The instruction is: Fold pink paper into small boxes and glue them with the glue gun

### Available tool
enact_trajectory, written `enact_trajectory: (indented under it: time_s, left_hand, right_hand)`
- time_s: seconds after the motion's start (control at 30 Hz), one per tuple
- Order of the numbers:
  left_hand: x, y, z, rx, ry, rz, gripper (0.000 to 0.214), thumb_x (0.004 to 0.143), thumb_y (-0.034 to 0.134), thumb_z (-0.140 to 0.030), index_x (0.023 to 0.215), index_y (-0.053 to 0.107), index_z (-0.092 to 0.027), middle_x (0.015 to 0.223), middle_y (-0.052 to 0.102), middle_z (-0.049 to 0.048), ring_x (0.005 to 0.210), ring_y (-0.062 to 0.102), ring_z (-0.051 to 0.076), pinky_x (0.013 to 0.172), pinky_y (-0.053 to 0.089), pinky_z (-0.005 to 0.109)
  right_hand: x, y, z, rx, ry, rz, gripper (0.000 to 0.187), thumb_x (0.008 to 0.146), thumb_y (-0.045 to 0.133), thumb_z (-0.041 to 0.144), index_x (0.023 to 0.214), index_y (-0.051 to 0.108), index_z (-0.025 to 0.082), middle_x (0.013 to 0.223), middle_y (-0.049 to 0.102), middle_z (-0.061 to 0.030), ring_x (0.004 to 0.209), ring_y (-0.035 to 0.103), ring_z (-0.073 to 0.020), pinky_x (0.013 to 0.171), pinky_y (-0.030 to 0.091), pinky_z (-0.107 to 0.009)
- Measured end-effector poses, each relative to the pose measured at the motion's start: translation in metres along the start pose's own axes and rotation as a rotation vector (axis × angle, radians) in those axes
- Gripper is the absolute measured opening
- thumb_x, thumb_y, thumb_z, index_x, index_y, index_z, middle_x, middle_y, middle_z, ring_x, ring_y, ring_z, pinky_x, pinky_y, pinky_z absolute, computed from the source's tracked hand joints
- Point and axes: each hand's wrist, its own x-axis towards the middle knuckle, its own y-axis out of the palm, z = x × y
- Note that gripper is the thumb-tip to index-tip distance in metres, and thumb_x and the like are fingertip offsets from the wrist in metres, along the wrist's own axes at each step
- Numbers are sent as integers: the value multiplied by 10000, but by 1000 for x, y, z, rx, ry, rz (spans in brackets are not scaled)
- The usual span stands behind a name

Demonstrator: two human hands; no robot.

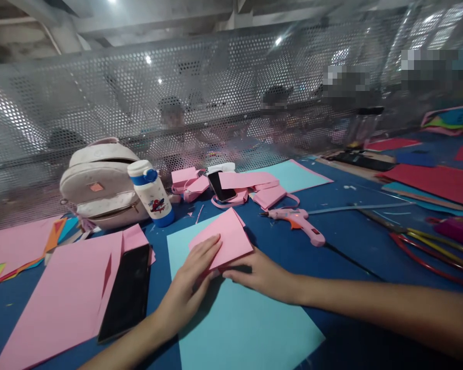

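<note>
A folded piece of pink paper (231, 239) is held between both hands, above a light blue sheet (247, 329) on the table. My left hand (195, 272) lies along its left side, fingers over the top face and thumb beneath the near edge. From the right, my right hand (260, 275) grips the lower right edge, with some fingers hidden under the paper. To the right of the hands rests a pink glue gun (299, 222) with a dark cord. A black phone (127, 293) lies left of my left hand, partly on a large pink sheet (65, 298).
A white backpack (100, 185) and a white and blue bottle (150, 192) stand at the back left. Pink paper pieces (250, 180) lie behind the hands. Scissors (428, 241) are at the right, near red paper (435, 180). A perforated metal screen (216, 103) borders the table.
</note>
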Motion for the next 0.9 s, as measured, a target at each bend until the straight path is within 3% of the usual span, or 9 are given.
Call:
enact_trajectory:
  time_s: [0.1,0.2,0.33,0.43,0.63,0.77,0.9]
  left_hand:
    - [0,1,-3,-19,29,21,575,1000,438,-154,1537,307,-314,1599,340,65,1493,293,236,1233,268,492]
    - [0,2,-7,1,54,51,604,991,451,-136,1539,292,-331,1587,364,60,1479,325,232,1225,295,479]
    - [-2,2,-7,53,90,43,608,987,453,-118,1534,300,-333,1569,397,59,1463,358,219,1225,283,495]
    - [-3,1,-4,90,86,-5,567,990,460,-132,1513,350,-322,1546,434,63,1447,389,222,1229,243,542]
    - [-3,-1,0,127,51,-77,479,1009,455,-171,1454,444,-350,1468,535,51,1386,480,223,1201,270,597]
    - [-3,-1,2,125,56,-90,467,1010,463,-173,1426,468,-385,1436,570,32,1353,520,220,1182,297,607]
    - [-4,-2,2,157,89,-81,468,1008,458,-157,1421,471,-378,1406,597,32,1327,548,216,1177,309,598]
  right_hand:
    - [0,5,-3,145,125,-95,369,882,677,311,1240,678,220,1257,688,-78,1191,615,-263,1077,456,-436]
    - [2,5,-4,193,159,-191,528,780,747,215,1292,620,201,1308,655,-89,1194,611,-266,1070,470,-434]
    - [4,2,0,276,154,-194,412,772,711,183,1183,682,194,1204,713,-78,1109,662,-260,1002,522,-423]
    - [5,1,4,357,164,-176,295,827,689,290,1097,727,175,1097,753,-78,1036,696,-262,919,565,-405]
    - [6,-3,9,295,123,-215,360,825,716,501,952,785,171,944,780,-75,957,711,-261,923,558,-410]
    - [2,0,4,261,146,-227,353,792,752,479,975,789,179,921,785,-69,842,725,-245,815,592,-395]
    - [1,1,2,162,141,-260,227,782,778,382,904,802,192,944,789,-64,888,723,-262,863,566,-414]
